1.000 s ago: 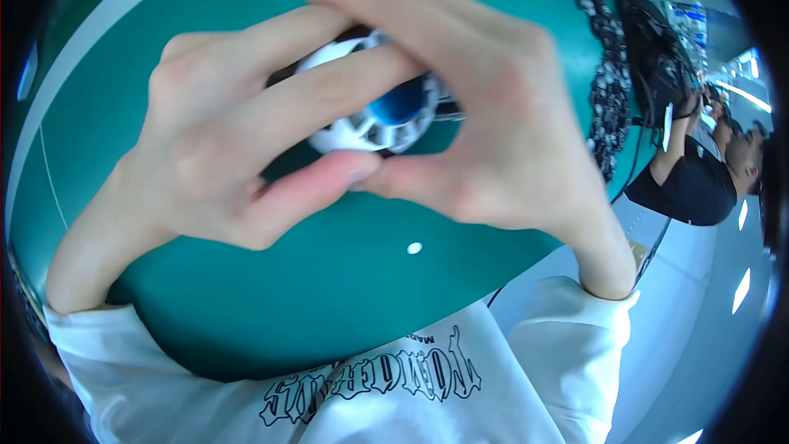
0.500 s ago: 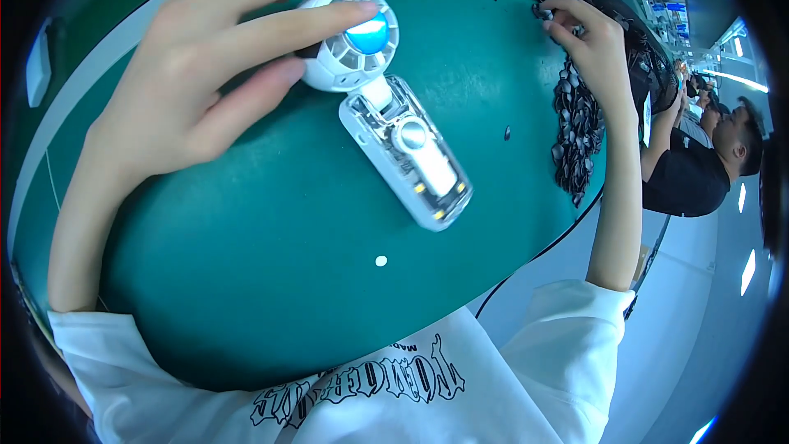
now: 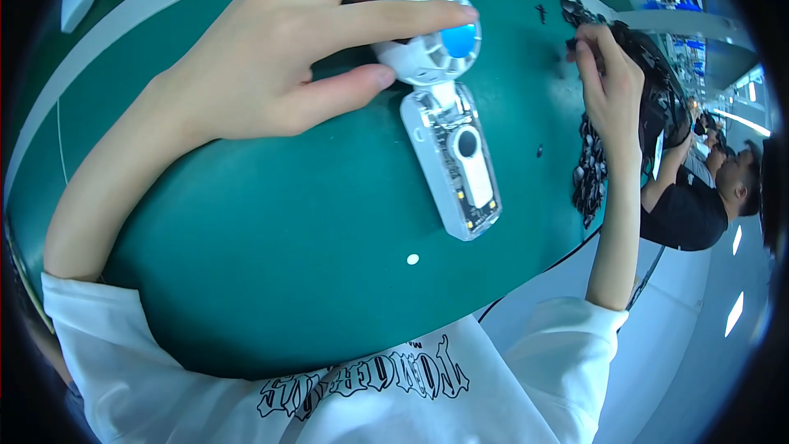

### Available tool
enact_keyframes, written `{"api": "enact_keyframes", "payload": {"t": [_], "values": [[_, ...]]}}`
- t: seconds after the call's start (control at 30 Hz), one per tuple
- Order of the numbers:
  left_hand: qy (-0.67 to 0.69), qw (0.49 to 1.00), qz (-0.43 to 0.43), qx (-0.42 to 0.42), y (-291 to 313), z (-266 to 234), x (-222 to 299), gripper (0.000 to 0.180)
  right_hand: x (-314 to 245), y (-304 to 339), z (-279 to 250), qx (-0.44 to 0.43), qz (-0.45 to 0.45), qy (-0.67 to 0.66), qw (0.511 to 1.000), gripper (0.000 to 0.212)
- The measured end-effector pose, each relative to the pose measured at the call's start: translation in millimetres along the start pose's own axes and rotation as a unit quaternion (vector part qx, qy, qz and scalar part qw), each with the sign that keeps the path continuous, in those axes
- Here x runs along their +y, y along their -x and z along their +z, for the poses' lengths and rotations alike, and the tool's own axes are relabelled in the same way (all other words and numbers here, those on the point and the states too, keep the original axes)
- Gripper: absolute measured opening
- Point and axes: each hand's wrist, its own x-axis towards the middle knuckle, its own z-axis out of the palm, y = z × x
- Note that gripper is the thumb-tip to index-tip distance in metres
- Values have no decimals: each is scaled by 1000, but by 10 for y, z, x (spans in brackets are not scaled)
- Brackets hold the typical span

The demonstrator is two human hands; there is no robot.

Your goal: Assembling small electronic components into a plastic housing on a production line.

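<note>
My left hand is wrapped over the white round head of a small handheld fan, its fingers across the top and thumb against the side. The fan's head has a blue disc at its centre. Its clear-cased handle, with circuitry and a dark round button showing, points toward me over the green table. At the right, my right hand has thumb and fingers pinched together on a small dark piece, partly hidden by the fingertips. It is beside a heap of small glossy black pieces.
A small white disc lies in front of the fan. One loose black piece lies between fan and heap, and a dark scrap farther back. Beyond my right arm are a black bag and a person in a black shirt.
The whole view has shifted. My left hand has moved the fan rightward and swung its handle straighter toward me. The right hand's fingers now show a dark piece off the heap.
</note>
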Motion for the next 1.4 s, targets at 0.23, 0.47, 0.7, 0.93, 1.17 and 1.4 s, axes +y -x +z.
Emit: {"api": "enact_keyframes", "payload": {"t": [0.23,0.47,0.7,0.93,1.17,1.4], "values": [[-64,979,170,94,-51,184,-236,58,-1036,-59,-180,-30,-15,-162,986,13],[-161,975,138,65,58,74,-4,55,-1289,-130,-173,-36,-127,-114,985,16],[103,980,77,150,66,127,-76,39,-1794,-15,-199,-74,-116,-201,970,26],[137,978,58,148,147,85,-84,35,-2045,-74,57,-131,-198,-95,967,34],[127,962,109,217,147,194,-137,34,-2024,103,-165,-54,-291,-158,942,33],[126,976,75,160,66,188,-105,35,-1814,206,-96,4,-269,-236,934,28]]}}
